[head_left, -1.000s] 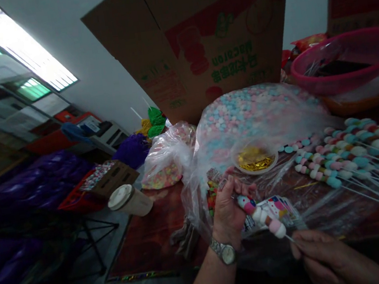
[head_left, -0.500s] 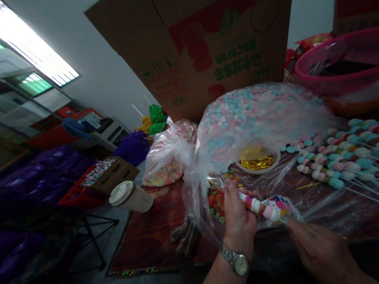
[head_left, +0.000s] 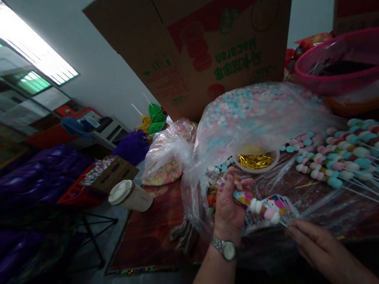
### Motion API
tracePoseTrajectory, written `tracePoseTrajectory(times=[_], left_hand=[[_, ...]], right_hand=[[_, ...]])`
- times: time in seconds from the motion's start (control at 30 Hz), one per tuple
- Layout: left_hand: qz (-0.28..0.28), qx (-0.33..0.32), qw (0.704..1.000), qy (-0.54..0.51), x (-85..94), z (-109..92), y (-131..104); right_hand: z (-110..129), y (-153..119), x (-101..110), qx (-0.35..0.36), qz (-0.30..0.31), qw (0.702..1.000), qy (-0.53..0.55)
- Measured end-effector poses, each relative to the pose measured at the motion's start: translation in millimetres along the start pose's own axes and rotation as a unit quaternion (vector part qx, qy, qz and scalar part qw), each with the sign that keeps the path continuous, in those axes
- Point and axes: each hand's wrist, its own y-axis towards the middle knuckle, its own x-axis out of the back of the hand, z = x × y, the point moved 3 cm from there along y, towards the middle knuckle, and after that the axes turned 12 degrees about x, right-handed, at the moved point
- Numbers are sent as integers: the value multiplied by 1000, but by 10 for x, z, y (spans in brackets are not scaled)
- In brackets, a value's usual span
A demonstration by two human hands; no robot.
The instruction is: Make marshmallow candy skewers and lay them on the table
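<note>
A marshmallow skewer, with pink, white and coloured pieces, lies slanted between my hands. My left hand is closed around its upper end, where a clear plastic wrapper sticks out past the fingers. The thumb and fingers of my right hand pinch the white stick at the lower end. Small printed cards lie fanned just behind the skewer. Close to my left hand are red and green gummy rings, partly hidden by it. Beyond stands a round bowl of gold twist ties.
A large clear bag of marshmallows fills the back, before a cardboard box. Finished skewers are piled at right, below a pink basin. At left are a lidded cup and a smaller candy bag.
My left hand has shifted slightly left and its fingers have loosened a little, showing more of the skewer's upper part. My right hand stays nearly in place on the stick.
</note>
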Motion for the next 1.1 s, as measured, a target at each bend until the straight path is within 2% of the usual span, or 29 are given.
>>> tracePoseTrajectory(times=[0.07, 0.17, 0.23, 0.37, 0.5, 0.53, 0.6, 0.7, 0.8, 0.9, 1.0, 1.03, 1.1], left_hand=[[-33, -26, 999, -9, -16, 61, -5], [-59, -8, 998, -25, -21, 124, -12], [-63, 7, 997, -31, -23, 139, -17], [-60, 22, 997, -41, -25, 149, -11], [-85, 58, 993, -50, -23, 194, -11], [-97, 63, 992, -43, -28, 225, -23], [-130, 59, 989, -26, -39, 317, -62], [-166, 57, 984, -17, -45, 499, -129], [-142, 116, 983, 1, -10, 581, -132], [-81, 158, 984, -3, 53, 415, -56], [-38, 151, 988, -12, 58, 159, 37], [-35, 150, 988, -13, 40, 103, 58], [-50, 149, 987, -25, -8, 49, 80]], right_hand=[[-78, -9, -65, -46, -11, 997, 61], [-101, -3, -148, -67, 20, 993, 91], [-52, 20, -156, -30, 28, 998, 52], [104, 68, -118, 74, 0, 995, -71], [114, 71, -167, 76, 43, 992, -89], [84, 71, -172, 74, 39, 992, -94], [5, 77, -153, 81, -7, 988, -134], [-108, 94, -112, 92, -61, 966, -235], [-135, 115, -90, 91, -42, 973, -210], [-89, 110, -45, 33, -9, 997, -72], [-40, 74, -22, -66, 48, 996, 30], [-26, 63, -15, -80, 62, 994, 40], [-3, 57, 27, -45, 52, 998, -4]])
